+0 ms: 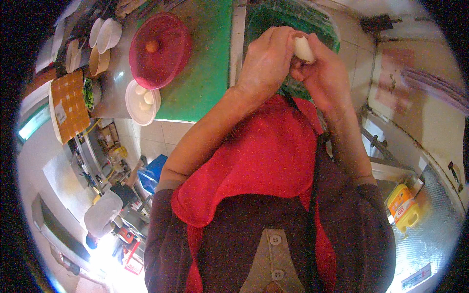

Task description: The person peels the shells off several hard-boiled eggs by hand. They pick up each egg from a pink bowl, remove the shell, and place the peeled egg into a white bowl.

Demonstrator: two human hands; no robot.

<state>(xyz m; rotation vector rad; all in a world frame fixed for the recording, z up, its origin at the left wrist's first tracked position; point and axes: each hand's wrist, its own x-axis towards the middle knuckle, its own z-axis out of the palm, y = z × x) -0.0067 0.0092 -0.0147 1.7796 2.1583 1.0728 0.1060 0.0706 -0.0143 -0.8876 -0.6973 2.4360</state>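
A white, smooth egg [303, 50], seemingly peeled, is held between my two hands. My left hand [264, 60] curls around its left side, with the fingertips partly hidden. My right hand [327, 69] has its thumb and fingers against the other side. Below both hands is a bin lined with a clear plastic bag [311, 16], green underneath. To the left, a pink plastic basin [174, 58] holds one brown egg [152, 46]. Touching its near edge is a white plastic bowl [143, 119] with several white peeled eggs [148, 97].
The basin stands on a green board [209, 80] over a metal counter [119, 104]. Farther left are white tubs [109, 36], leafy greens [88, 93] and a cardboard box [69, 106]. A yellow jug [405, 212] sits right. Another person [104, 208] is at lower left.
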